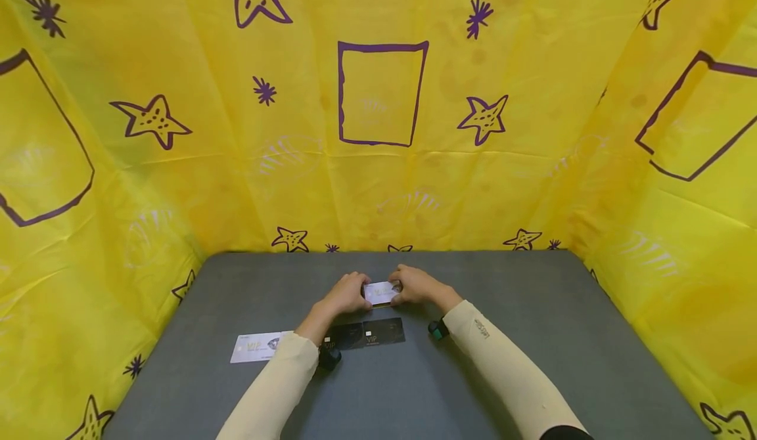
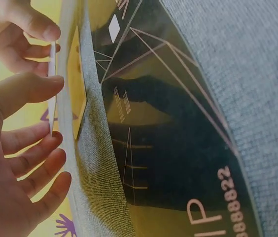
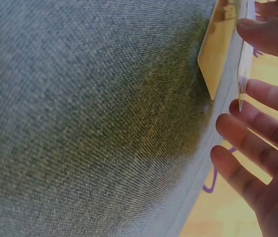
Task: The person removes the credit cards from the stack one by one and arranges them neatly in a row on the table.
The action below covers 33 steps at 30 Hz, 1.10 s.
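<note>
A white VIP card [image 1: 378,293] is held up on edge above the grey table, one end in each hand. My left hand [image 1: 349,293] pinches its left end between thumb and fingers, while my right hand [image 1: 416,284] pinches the right end. In both wrist views the card appears nearly edge-on, a thin white strip [image 2: 53,94]. Just beneath and nearer to me, a gold-coloured card [image 3: 215,57] lies on the table. Only its narrow edge shows in the head view.
Black VIP cards [image 1: 384,331] lie in a row nearer to me, partly covered by my left forearm. Further left is a white VIP card [image 1: 254,348], with another white edge beside it. Yellow patterned cloth [image 1: 378,184] encloses the table's [image 1: 503,374] back and sides.
</note>
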Each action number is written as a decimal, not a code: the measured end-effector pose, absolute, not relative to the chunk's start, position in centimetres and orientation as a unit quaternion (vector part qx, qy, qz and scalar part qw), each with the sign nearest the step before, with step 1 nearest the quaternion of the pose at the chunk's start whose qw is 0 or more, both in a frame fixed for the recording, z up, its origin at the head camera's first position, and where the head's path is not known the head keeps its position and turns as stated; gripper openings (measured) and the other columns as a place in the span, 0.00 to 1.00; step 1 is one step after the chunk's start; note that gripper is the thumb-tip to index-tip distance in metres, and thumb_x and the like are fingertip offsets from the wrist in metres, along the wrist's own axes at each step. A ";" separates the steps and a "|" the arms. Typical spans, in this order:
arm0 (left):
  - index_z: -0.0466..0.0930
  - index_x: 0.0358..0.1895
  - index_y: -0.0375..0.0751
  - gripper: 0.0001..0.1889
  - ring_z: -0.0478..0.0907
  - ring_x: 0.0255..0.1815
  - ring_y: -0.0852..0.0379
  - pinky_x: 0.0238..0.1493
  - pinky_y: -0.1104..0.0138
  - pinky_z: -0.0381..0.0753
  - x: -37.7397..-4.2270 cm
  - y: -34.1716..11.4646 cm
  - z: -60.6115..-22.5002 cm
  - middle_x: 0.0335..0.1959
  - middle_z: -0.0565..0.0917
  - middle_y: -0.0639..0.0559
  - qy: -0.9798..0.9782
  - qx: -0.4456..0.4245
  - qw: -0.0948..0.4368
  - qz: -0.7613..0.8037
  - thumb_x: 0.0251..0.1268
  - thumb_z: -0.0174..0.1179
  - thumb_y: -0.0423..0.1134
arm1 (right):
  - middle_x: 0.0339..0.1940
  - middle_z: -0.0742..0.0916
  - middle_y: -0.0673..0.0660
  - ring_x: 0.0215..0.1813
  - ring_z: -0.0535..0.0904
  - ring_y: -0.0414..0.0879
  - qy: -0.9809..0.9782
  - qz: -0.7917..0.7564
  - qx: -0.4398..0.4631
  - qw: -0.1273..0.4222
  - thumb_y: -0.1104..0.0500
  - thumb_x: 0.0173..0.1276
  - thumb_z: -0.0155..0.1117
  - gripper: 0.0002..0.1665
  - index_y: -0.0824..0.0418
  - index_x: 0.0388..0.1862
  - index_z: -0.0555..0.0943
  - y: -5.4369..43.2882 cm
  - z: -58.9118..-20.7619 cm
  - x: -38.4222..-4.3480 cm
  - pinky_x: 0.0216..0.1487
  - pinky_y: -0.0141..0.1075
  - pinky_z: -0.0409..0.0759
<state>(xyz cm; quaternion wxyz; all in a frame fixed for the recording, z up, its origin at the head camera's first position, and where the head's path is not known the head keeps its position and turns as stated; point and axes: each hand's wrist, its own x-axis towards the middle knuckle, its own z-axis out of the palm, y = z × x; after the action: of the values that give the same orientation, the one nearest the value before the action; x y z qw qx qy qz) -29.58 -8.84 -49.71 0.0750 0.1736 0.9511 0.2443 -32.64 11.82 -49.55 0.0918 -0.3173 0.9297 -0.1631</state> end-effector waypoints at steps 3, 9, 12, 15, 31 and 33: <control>0.78 0.54 0.33 0.28 0.74 0.52 0.43 0.57 0.52 0.72 -29.5 -8.9 -49.7 0.48 0.79 0.40 0.951 0.170 0.072 0.248 0.47 0.73 0.39 | 0.45 0.81 0.56 0.40 0.74 0.44 0.929 -0.170 -0.317 0.085 0.53 0.55 0.75 0.28 0.62 0.54 0.82 12.0 -49.4 -32.6 0.46 0.39 0.75; 0.79 0.54 0.34 0.28 0.73 0.54 0.43 0.58 0.52 0.72 -29.5 -9.0 -49.8 0.49 0.79 0.40 0.951 0.167 0.065 0.253 0.47 0.73 0.40 | 0.45 0.80 0.55 0.38 0.73 0.42 0.929 -0.185 -0.308 0.083 0.53 0.56 0.75 0.29 0.61 0.55 0.81 12.1 -49.2 -32.3 0.43 0.38 0.74; 0.79 0.54 0.34 0.27 0.73 0.54 0.42 0.59 0.52 0.71 -29.4 -9.1 -49.8 0.49 0.79 0.40 0.950 0.170 0.062 0.255 0.48 0.73 0.40 | 0.44 0.80 0.55 0.38 0.74 0.43 0.930 -0.189 -0.306 0.079 0.53 0.56 0.75 0.28 0.62 0.55 0.81 12.1 -49.2 -32.1 0.42 0.38 0.74; 0.80 0.53 0.34 0.27 0.72 0.54 0.42 0.59 0.52 0.71 -29.3 -9.1 -49.7 0.49 0.79 0.40 0.950 0.173 0.055 0.254 0.47 0.73 0.39 | 0.44 0.80 0.56 0.38 0.74 0.43 0.930 -0.190 -0.305 0.074 0.53 0.57 0.74 0.28 0.63 0.54 0.81 12.2 -49.1 -31.9 0.42 0.38 0.74; 0.78 0.55 0.36 0.27 0.72 0.52 0.46 0.55 0.53 0.72 -28.9 -8.6 -48.9 0.49 0.80 0.43 0.950 0.162 0.048 0.263 0.49 0.72 0.40 | 0.43 0.79 0.55 0.38 0.71 0.42 0.926 -0.202 -0.312 0.060 0.53 0.57 0.74 0.29 0.63 0.56 0.81 12.8 -48.3 -31.5 0.41 0.35 0.72; 0.79 0.54 0.36 0.27 0.72 0.52 0.46 0.55 0.53 0.72 -28.7 -8.6 -48.8 0.48 0.80 0.43 0.948 0.168 0.039 0.267 0.49 0.73 0.41 | 0.44 0.79 0.56 0.38 0.71 0.42 0.925 -0.206 -0.315 0.054 0.53 0.57 0.74 0.28 0.63 0.55 0.81 13.1 -48.3 -31.3 0.41 0.35 0.72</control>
<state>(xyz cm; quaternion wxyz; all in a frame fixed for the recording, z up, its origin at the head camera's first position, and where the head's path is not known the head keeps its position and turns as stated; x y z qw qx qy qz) -28.71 -8.59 -48.82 0.0394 0.1676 0.9483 0.2665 -31.34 13.06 -48.29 0.0535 -0.3154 0.9248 -0.2060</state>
